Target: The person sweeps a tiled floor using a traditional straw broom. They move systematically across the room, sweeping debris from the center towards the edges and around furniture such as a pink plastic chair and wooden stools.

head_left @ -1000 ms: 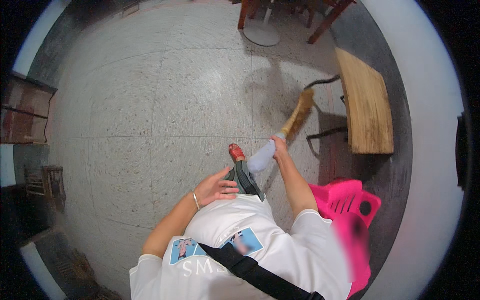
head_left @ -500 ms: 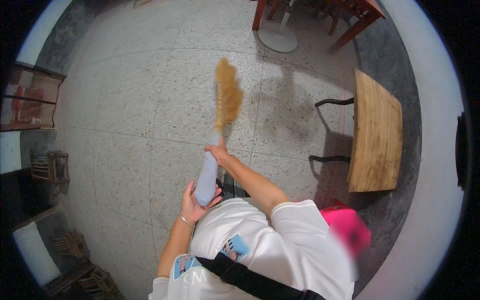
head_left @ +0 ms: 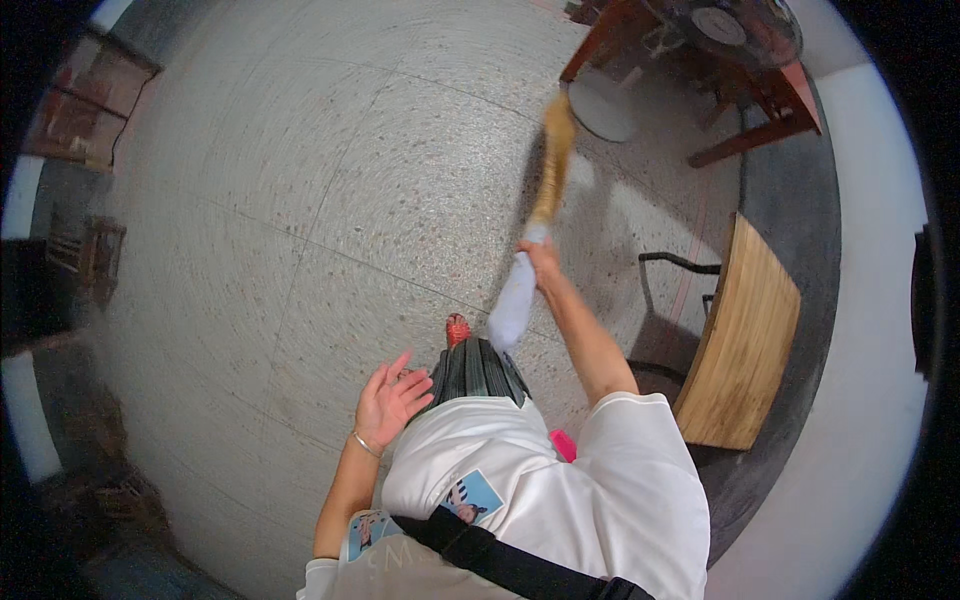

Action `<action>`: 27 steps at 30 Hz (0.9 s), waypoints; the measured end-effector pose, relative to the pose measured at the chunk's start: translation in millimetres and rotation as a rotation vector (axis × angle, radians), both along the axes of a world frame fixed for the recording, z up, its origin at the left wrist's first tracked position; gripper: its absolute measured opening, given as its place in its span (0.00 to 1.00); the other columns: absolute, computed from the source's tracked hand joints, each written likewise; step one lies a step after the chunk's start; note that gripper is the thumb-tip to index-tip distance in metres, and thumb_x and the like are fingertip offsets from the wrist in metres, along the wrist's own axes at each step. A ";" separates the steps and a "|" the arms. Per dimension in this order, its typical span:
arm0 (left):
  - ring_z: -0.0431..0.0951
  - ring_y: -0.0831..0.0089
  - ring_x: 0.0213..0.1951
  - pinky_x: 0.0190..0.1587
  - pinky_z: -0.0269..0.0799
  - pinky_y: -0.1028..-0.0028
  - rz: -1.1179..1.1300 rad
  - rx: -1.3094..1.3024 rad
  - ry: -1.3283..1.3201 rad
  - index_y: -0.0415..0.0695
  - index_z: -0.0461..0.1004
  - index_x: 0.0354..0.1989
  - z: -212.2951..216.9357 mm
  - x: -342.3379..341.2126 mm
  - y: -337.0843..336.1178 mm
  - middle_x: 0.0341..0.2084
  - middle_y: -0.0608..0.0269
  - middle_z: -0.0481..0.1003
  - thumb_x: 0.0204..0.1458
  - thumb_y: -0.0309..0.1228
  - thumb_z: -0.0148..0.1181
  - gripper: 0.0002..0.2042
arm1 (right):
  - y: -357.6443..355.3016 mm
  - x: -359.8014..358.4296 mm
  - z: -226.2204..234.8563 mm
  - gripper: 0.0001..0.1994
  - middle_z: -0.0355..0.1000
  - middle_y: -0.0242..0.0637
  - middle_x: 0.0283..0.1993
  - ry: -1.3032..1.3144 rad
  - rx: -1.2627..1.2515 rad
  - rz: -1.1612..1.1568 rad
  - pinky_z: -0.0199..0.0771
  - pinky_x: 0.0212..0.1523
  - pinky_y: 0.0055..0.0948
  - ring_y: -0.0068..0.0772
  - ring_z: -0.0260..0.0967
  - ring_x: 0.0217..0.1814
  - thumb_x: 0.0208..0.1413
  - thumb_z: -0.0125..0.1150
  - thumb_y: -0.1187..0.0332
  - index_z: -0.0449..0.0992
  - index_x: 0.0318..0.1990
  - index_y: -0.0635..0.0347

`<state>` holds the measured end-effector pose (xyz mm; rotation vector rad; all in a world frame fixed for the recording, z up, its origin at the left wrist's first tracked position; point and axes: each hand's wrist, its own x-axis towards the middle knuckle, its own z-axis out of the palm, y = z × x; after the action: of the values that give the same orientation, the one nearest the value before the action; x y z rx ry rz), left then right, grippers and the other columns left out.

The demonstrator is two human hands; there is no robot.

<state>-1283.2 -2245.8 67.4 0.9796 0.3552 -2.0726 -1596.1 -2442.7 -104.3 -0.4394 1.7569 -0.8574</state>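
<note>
My right hand is wrapped round the upper part of the pale, thick, cloth-like handle of a broom. The broom's yellow-brown bristle head points away from me toward the fan's base, slightly blurred. The handle's rounded end hangs free near my dark pleated skirt or trousers. My left hand holds nothing; its palm is turned up with the fingers apart, left of my waist, and a bracelet circles the wrist.
A standing fan's round base sits by a red-brown wooden table at the far right. Closer on the right is a wood-topped stool or bench with black metal legs. Small chairs line the left side. Something pink shows beside my shirt.
The broom has swung right, toward the fan's base, in my right hand. My left hand has let go of the handle's end and opened. My view has turned.
</note>
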 end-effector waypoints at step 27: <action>0.68 0.61 0.46 0.51 0.63 0.62 0.289 0.103 -0.067 0.44 0.57 0.56 -3.3 14.8 46.3 0.42 0.52 0.68 0.53 0.42 0.45 0.24 | -18.2 126.3 69.4 0.35 0.66 0.38 0.31 -0.555 0.216 0.866 0.70 0.25 0.31 0.30 0.66 0.27 0.34 0.58 0.71 0.53 0.56 0.55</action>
<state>-1268.4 -2199.4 64.1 0.9926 0.5398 -1.7715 -1469.8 -2460.8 -34.9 -0.6668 0.9699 -0.1314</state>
